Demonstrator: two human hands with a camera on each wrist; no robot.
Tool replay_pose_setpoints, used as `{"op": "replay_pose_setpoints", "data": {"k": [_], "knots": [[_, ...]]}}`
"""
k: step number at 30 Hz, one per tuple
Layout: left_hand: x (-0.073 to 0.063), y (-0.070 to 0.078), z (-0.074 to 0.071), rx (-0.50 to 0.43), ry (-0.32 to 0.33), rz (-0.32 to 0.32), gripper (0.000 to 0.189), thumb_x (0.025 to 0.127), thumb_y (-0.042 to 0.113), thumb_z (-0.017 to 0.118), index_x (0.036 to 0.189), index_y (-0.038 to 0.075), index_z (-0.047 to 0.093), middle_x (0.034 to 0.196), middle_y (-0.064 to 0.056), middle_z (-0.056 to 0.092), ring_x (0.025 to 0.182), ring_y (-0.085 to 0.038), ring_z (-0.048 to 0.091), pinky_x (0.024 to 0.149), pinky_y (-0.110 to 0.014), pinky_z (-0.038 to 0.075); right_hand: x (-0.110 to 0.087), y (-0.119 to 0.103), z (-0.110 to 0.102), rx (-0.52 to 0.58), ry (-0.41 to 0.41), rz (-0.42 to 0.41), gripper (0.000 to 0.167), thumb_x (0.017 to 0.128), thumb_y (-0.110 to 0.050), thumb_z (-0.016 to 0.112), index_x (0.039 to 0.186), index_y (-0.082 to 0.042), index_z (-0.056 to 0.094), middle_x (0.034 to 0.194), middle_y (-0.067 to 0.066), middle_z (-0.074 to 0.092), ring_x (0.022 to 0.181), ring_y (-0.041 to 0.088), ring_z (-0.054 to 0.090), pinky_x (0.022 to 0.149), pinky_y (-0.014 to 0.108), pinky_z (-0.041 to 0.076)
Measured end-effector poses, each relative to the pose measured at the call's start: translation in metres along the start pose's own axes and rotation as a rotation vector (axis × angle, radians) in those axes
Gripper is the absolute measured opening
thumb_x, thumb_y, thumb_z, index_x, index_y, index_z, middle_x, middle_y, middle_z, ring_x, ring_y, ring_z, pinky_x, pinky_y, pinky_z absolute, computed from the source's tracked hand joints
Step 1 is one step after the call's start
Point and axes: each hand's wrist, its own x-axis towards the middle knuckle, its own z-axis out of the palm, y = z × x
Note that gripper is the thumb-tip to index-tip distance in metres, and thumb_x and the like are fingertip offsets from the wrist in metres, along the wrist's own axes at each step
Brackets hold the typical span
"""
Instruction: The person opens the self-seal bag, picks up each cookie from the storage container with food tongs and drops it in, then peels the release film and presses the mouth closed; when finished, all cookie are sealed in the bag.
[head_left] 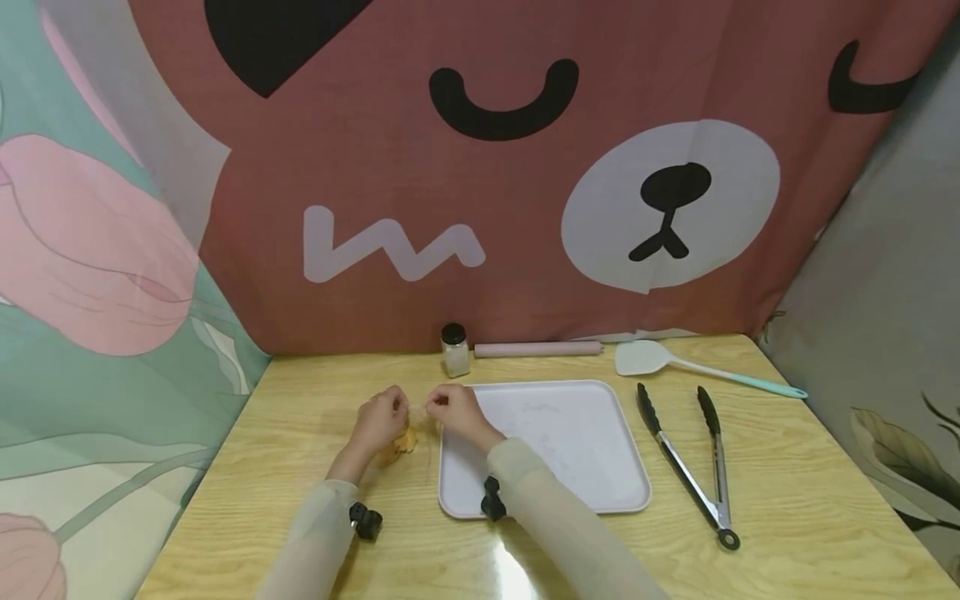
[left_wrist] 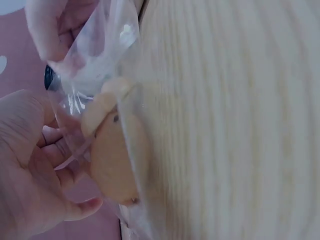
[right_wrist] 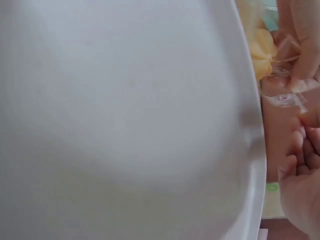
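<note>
Between both hands is a clear plastic bag [left_wrist: 100,45] with a tan, rounded, lobed piece [left_wrist: 117,160] inside, its kind unclear. Dark specks show on that piece in the left wrist view. My left hand [head_left: 381,417] pinches the bag's upper edge, above the contents. My right hand [head_left: 456,408] pinches the bag's film a short way to the right, over the left edge of a white tray [head_left: 555,450]. Seen from the right wrist, the twisted film [right_wrist: 285,100] runs between the two hands' fingertips, with yellowish lobes [right_wrist: 262,52] beside it.
Behind the tray stand a black-lidded jar [head_left: 455,354] and a pink rod [head_left: 538,349]. A white spatula [head_left: 645,358] with a turquoise handle end lies at the back right. Spread tongs [head_left: 686,471] lie right of the tray. A printed curtain [head_left: 517,192] hangs behind the wooden table [head_left: 810,500].
</note>
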Motion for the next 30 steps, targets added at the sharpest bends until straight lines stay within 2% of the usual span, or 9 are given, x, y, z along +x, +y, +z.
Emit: {"op": "replay_pose_setpoints", "data": {"k": [3, 6, 13, 18, 22, 30], "knots": [[0.0, -0.002, -0.002, -0.05, -0.005, -0.039, 0.009, 0.093, 0.01, 0.052, 0.088, 0.006, 0.058, 0.073, -0.003, 0.058, 0.059, -0.015, 0.051, 0.054, -0.03, 0.043, -0.003, 0.001, -0.006, 0.049, -0.036, 0.006, 0.007, 0.085, -0.005, 0.065, 0.082, -0.003, 0.071, 0.078, 0.005, 0.068, 0.068, 0.004, 0.055, 0.064, 0.019, 0.048], [-0.001, -0.004, -0.004, -0.079, -0.006, -0.054, 0.009, 0.094, 0.011, 0.052, 0.092, 0.006, 0.06, 0.079, -0.004, 0.061, 0.064, -0.015, 0.054, 0.057, -0.03, 0.045, -0.006, 0.0, -0.012, 0.077, -0.084, 0.025, 0.009, 0.087, -0.007, 0.065, 0.086, -0.003, 0.072, 0.083, 0.006, 0.069, 0.072, 0.004, 0.056, 0.067, 0.019, 0.049], [-0.001, -0.007, -0.008, -0.153, -0.009, -0.056, 0.012, 0.096, 0.01, 0.051, 0.097, 0.004, 0.061, 0.087, -0.008, 0.064, 0.067, -0.017, 0.058, 0.058, -0.03, 0.048, -0.018, -0.007, -0.024, 0.085, -0.158, 0.011, 0.008, 0.085, -0.005, 0.065, 0.085, 0.0, 0.071, 0.082, 0.006, 0.068, 0.075, 0.003, 0.053, 0.07, 0.019, 0.047], [-0.002, -0.008, -0.009, -0.167, 0.031, -0.035, 0.011, 0.095, 0.011, 0.054, 0.094, 0.003, 0.061, 0.086, -0.009, 0.064, 0.071, -0.019, 0.061, 0.063, -0.033, 0.05, -0.031, -0.012, -0.034, 0.118, -0.21, 0.005, 0.007, 0.084, -0.004, 0.066, 0.084, 0.002, 0.07, 0.079, 0.007, 0.067, 0.072, 0.0, 0.05, 0.068, 0.017, 0.046], [-0.003, -0.009, -0.009, -0.176, 0.063, -0.03, 0.009, 0.093, 0.009, 0.055, 0.092, 0.003, 0.061, 0.084, -0.01, 0.064, 0.065, -0.016, 0.059, 0.061, -0.032, 0.049, -0.042, -0.015, -0.043, 0.134, -0.24, -0.019, 0.006, 0.084, -0.005, 0.068, 0.082, 0.0, 0.07, 0.078, 0.007, 0.067, 0.069, -0.001, 0.049, 0.065, 0.017, 0.045], [-0.004, -0.009, -0.008, -0.207, 0.054, -0.042, 0.009, 0.094, 0.009, 0.054, 0.094, 0.002, 0.06, 0.083, -0.01, 0.061, 0.055, -0.011, 0.049, 0.05, -0.025, 0.043, -0.065, -0.012, -0.061, 0.178, -0.272, -0.029, 0.005, 0.085, -0.005, 0.068, 0.083, -0.001, 0.069, 0.079, 0.006, 0.067, 0.069, 0.0, 0.05, 0.065, 0.016, 0.045]]}}
